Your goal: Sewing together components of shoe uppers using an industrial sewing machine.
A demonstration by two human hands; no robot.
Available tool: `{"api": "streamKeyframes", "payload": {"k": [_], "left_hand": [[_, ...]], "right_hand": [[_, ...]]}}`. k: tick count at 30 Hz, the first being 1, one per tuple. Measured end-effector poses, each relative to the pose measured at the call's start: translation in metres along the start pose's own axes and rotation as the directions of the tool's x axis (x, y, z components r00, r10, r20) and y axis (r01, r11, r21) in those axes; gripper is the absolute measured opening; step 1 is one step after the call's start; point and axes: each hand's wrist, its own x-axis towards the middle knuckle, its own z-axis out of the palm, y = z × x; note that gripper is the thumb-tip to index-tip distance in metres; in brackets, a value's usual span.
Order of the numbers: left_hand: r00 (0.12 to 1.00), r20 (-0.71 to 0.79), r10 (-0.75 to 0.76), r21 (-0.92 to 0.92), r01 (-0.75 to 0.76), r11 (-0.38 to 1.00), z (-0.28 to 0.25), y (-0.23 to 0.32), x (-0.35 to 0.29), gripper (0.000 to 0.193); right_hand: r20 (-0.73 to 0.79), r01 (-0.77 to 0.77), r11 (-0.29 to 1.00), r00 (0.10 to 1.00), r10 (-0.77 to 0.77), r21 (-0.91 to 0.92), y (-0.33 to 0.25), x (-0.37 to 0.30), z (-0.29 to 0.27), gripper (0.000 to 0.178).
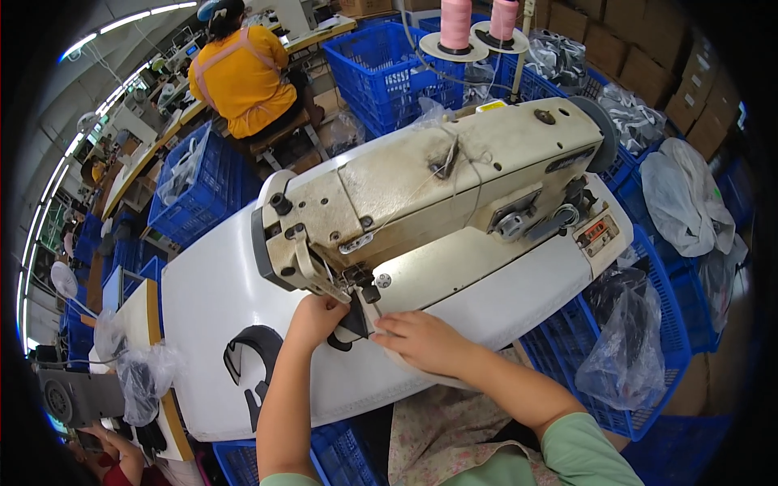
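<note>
A cream sewing machine (pixel 421 190) stands on a white table, its needle area just beyond my hands. My left hand (pixel 318 319) is closed beside the presser foot, fingertips pinching the edge of a black fabric piece (pixel 353 322) that lies under the needle area. My right hand (pixel 423 342), to the right of it, has its fingers closed on a pale narrow strip (pixel 369 306) running up toward the needle. Part of that strip is hidden under the hand. A curved black cut piece (pixel 261 344) rests on the table left of my left forearm.
Pink thread cones (pixel 455 24) stand behind the machine. Blue crates (pixel 389 77) are around the table; one at the right (pixel 660 356) holds clear plastic bags. A person in an orange top (pixel 251 81) sits ahead at the left. A grey fan-like unit (pixel 81 397) is at the lower left.
</note>
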Motion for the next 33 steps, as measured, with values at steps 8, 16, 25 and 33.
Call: {"api": "streamKeyframes", "payload": {"k": [8,16,25,33], "left_hand": [[1.000,-0.012,-0.012,-0.079,0.011,0.997,0.004,-0.005,-0.001,0.019],[0.995,0.041,-0.092,-0.179,0.098,0.979,0.003,0.008,0.004,0.021],[0.998,0.030,-0.061,-0.143,0.065,0.988,0.001,0.005,0.000,0.022],[0.998,0.033,-0.045,-0.179,0.050,0.983,0.001,-0.003,0.000,0.019]], "right_hand": [[-0.506,0.078,0.997,0.861,-0.054,0.026,0.015,-0.002,-0.096,0.013],[-0.798,-0.731,0.667,0.313,0.515,0.144,0.201,-0.052,-0.353,0.052],[-0.821,-0.646,0.763,0.434,0.371,0.004,0.232,-0.109,-0.251,0.044],[-0.762,-0.762,0.643,0.369,0.532,0.079,0.209,-0.089,-0.290,0.040]]}}
